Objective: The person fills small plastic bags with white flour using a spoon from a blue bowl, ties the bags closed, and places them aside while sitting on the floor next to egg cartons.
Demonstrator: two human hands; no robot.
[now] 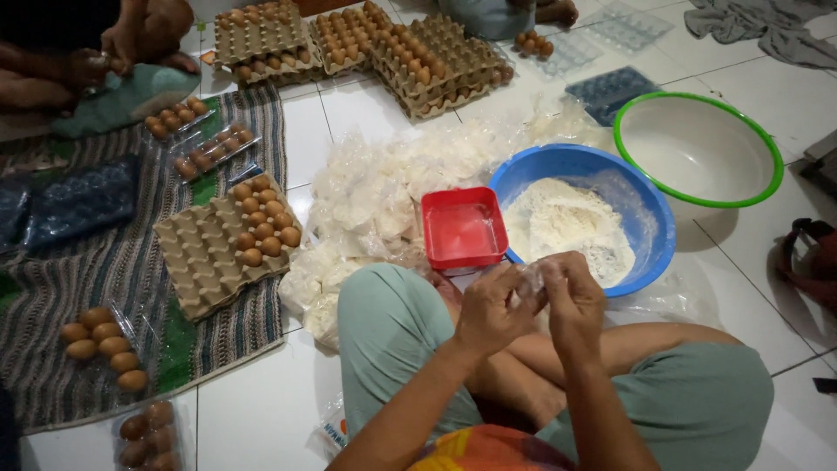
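Observation:
My left hand (493,307) and my right hand (571,298) meet above my knee, both pinching a small clear plastic bag (528,279) between the fingers. Just beyond them stands a blue basin (649,205) holding white flour (567,222). A red square container (464,228) leans on the basin's left rim. A heap of clear bags filled with flour (375,201) lies on the tiled floor to the left of the basin.
A white bowl with a green rim (697,150) sits at the right. A cardboard egg tray (222,244) with brown eggs rests on a striped mat, with clear egg packs (105,344) near it. Stacked egg trays (410,52) stand at the back. Another person's hands (122,44) are at top left.

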